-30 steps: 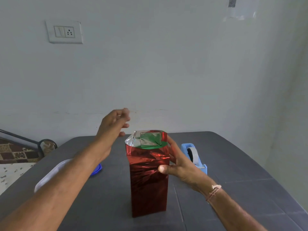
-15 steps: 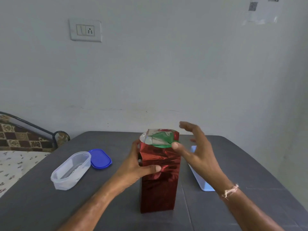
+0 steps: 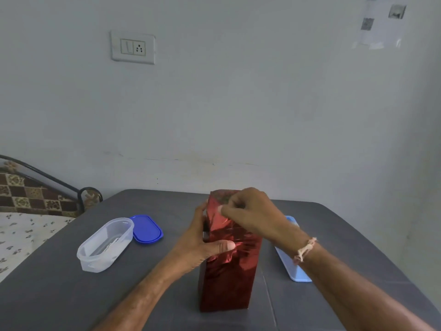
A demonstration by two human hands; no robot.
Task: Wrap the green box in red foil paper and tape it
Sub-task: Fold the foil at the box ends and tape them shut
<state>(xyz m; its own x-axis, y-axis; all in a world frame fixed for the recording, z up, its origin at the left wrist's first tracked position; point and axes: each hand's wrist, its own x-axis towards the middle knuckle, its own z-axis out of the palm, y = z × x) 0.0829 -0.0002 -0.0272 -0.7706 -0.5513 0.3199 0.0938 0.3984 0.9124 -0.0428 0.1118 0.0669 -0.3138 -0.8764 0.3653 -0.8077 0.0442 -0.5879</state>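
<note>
Grey surface [image 3: 71,295] carries the green box [image 3: 226,287] upright at its middle, your left grip [image 3: 202,244] clasping its side while your right grip [image 3: 253,211], spread a moment ago, now pinches the red foil [image 3: 235,237] flap over the top, so taping looks next.

Your tall box [image 3: 226,287] stands upright, sheathed in crinkled red foil paper [image 3: 238,237], toward six o'clock on the surface [image 3: 95,295].
</note>
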